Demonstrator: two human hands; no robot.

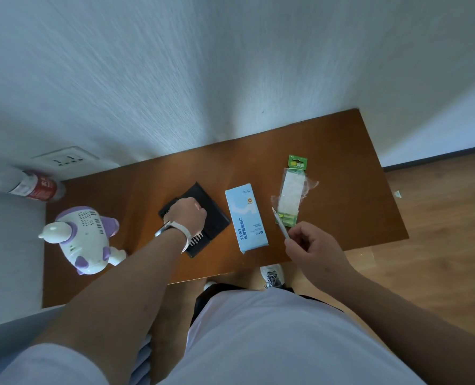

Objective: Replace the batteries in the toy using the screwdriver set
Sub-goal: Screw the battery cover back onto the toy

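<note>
On the brown table (342,162), the left hand (187,215) rests curled on the open black screwdriver case (211,215), the right hand (311,248) pinches a thin screwdriver handle (280,225), and the white-purple toy (85,237) lies at the left end, beyond the case.

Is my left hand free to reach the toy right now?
Probably yes. The left hand rests on the black case, seemingly holding nothing, and the table between it and the toy is bare.
</note>
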